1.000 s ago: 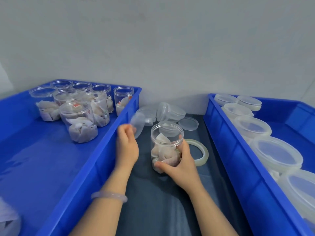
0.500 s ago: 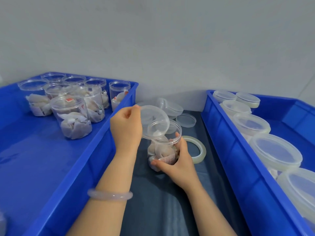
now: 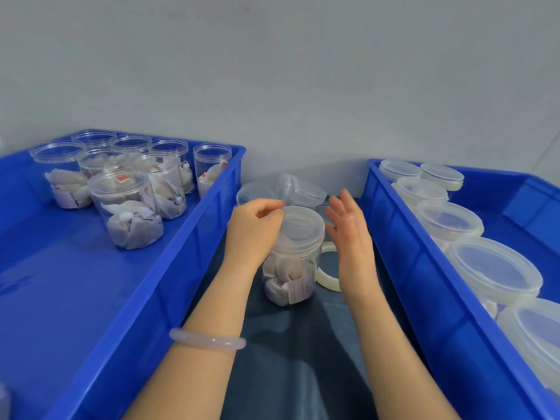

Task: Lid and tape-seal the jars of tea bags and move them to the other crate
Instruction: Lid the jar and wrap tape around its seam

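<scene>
Left crate, blue, holds a cluster of open jars of tea bags at its far end. Right crate, blue, holds a row of lidded jars running near to far along its left wall. The dark counter lies between the crates.

The jar stands upright midway on the counter, long axis vertical, mouth up, packed with tea bags.

Left hand: fingers curled, pinching the left rim of the lid. The lid sits flat over the jar's mouth; whether it is fully seated cannot be told.

Right hand: fingers straight and spread, holding nothing, just beside the jar's right side.

Spare lids lie at the far end of the counter. The tape roll lies flat, partly hidden by the right hand, close against the jar's base. A pale bracelet circles the left wrist.

A paper tag inside the jar faces near; its print is too small to read.
</scene>
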Demonstrator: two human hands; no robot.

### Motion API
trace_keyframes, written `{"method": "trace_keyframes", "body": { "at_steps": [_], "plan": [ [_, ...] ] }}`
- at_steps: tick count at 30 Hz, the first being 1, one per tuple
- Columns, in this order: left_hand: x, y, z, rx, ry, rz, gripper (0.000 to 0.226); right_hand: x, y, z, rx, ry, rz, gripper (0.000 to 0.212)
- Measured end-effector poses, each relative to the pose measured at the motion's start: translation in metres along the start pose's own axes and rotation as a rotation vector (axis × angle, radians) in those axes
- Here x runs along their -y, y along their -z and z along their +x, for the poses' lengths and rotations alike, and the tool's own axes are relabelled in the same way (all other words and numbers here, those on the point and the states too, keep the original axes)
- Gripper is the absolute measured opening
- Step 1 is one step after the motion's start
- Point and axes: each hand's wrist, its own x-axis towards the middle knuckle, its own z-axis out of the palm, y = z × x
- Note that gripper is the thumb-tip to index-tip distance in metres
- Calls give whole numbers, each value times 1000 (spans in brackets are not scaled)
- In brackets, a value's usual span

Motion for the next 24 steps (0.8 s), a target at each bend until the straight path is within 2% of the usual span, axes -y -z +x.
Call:
{"method": "trace_keyframes", "body": {
  "at_steps": [1, 3, 6, 9, 14, 16, 17, 19, 20, 24],
  "plan": [
    [0, -1, -1, 3, -10, -34, 24, 5, -5, 1, 19, 58, -51, 50],
    [1, -4, -6, 26, 0, -159, 24, 5, -16, -4, 63, 94, -169, 17],
    [10, -12, -16, 25, -68, -306, 26, -11, -30, -3, -96, 195, -185, 26],
    [17, -19, -16, -23, -134, -335, 24, -19, -32, 2, -149, 235, -134, 30],
    [27, -22, -17, -22, -162, -380, 41, -20, -35, 0, -133, 257, -130, 25],
    [34, -24, -17, -38, -155, -368, 56, -16, -24, 0, 1, 243, -170, 17],
    [36, -25, -19, -55, -155, -368, 65, -12, -16, 0, 131, 219, -217, 20],
    [38, -27, -18, -84, -146, -398, 82, -2, 1, 2, 379, 130, -346, 42],
    [37, -29, -18, -100, -144, -414, 84, 4, 5, 3, 424, 100, -418, 52],
    [38, -31, -17, -204, -71, -546, 65, 21, -6, 1, 274, 48, -732, 88]
  ]
}}
